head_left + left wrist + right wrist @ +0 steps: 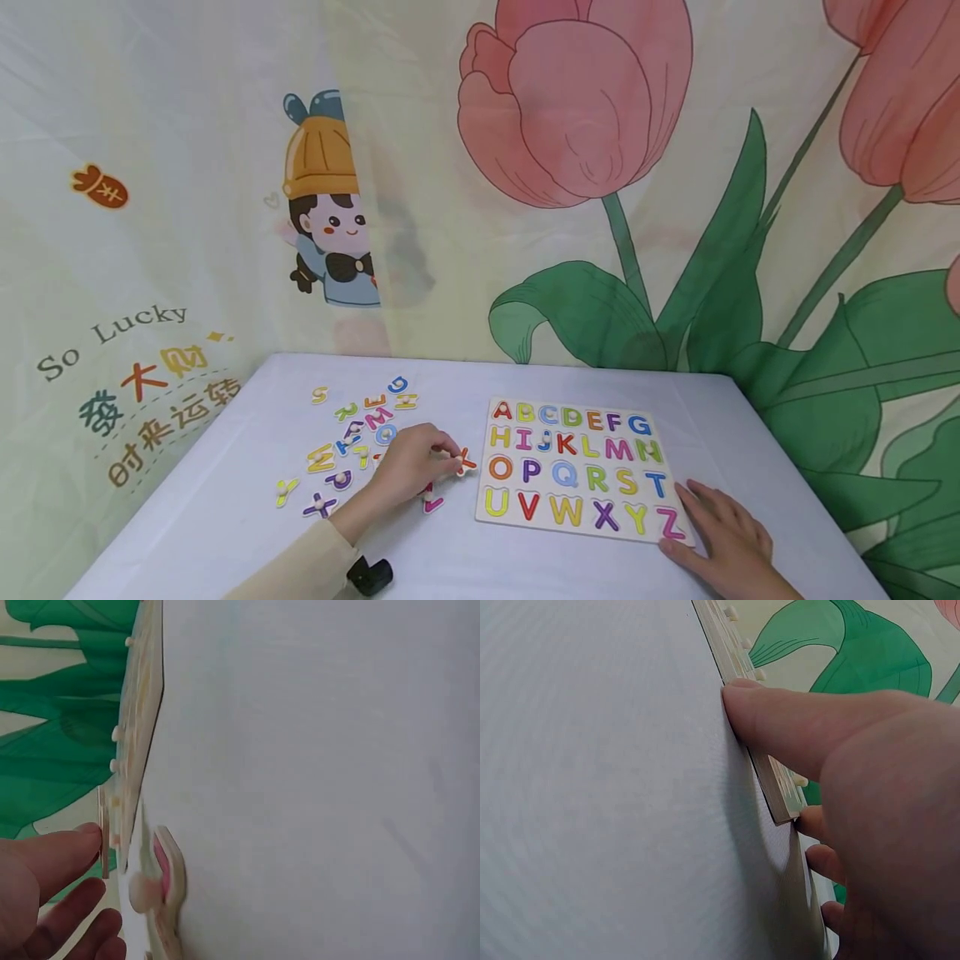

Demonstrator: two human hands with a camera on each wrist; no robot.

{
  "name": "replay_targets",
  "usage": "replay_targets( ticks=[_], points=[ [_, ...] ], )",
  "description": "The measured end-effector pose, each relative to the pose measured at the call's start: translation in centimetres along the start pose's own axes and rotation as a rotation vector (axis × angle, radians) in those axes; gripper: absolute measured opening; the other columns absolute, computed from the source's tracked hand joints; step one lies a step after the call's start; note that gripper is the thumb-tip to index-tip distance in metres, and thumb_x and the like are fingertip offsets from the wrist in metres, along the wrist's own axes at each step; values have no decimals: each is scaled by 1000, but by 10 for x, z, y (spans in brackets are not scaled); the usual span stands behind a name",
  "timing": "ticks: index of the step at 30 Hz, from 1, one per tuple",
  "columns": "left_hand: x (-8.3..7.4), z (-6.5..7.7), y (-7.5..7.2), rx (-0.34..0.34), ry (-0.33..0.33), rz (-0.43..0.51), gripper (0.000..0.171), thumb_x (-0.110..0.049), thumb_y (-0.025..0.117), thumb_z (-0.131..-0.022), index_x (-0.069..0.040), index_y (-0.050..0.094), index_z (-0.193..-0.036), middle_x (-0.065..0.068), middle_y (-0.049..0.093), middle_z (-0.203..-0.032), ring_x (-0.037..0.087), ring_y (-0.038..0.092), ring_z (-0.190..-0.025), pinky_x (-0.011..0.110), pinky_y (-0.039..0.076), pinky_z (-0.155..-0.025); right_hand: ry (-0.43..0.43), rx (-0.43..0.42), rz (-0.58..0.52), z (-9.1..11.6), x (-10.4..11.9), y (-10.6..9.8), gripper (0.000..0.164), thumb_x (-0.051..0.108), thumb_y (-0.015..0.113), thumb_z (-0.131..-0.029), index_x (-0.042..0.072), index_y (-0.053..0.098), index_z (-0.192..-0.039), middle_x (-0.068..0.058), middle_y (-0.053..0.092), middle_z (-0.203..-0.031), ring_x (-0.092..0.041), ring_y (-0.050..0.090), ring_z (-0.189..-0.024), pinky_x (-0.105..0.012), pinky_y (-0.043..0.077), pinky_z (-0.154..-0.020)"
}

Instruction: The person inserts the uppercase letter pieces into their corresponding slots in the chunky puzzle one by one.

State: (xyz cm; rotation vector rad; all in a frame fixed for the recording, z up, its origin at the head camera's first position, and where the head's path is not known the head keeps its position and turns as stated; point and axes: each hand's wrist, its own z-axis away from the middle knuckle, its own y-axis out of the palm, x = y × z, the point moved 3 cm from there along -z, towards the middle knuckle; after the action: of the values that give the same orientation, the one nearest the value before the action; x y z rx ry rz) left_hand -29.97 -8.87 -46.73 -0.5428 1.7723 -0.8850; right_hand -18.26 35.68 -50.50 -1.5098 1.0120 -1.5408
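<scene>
Left hand (416,458): pinching red letter (467,460), left of letter board (546,468)
Right hand (726,533): fingers apart, touching letter board's near-right corner

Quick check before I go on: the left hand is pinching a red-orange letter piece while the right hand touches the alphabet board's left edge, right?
Not quite: the head view shows the right hand at the alphabet board's right edge, beside the pink Z. The left hand is indeed pinching a red-orange letter piece.
</scene>
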Motion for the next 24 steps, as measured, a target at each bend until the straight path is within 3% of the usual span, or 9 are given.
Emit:
replay_targets(
  ticks=[7,14,24],
  points=[
    [-36,-26,16,32,81,11,5,-25,86,-91,-28,82,-91,-13,69,-92,17,64,-96,38,50,-88,-5,6,-9,0,-1,0,104,66,73,-89,-2,39,-160,-29,29,-161,-61,19,-138,-88,16,-96],
    [-67,-51,39,86,76,49,4,-26,86,-92,-26,83,-95,-12,66,-91,21,62,-96,33,48,-85,1,11,-3,-1,1,1,105,67,74,-88,0,40,-161,-28,29,-162,-61,19,-138,-89,15,-97],
    [-95,-77,73,98,83,19,4,-26,86,-92,-25,83,-93,-8,66,-91,11,56,-89,28,47,-79,-22,-25,9,1,-1,1,103,67,74,-88,-1,43,-159,-28,33,-159,-60,23,-136,-88,17,-96]
  ],
)
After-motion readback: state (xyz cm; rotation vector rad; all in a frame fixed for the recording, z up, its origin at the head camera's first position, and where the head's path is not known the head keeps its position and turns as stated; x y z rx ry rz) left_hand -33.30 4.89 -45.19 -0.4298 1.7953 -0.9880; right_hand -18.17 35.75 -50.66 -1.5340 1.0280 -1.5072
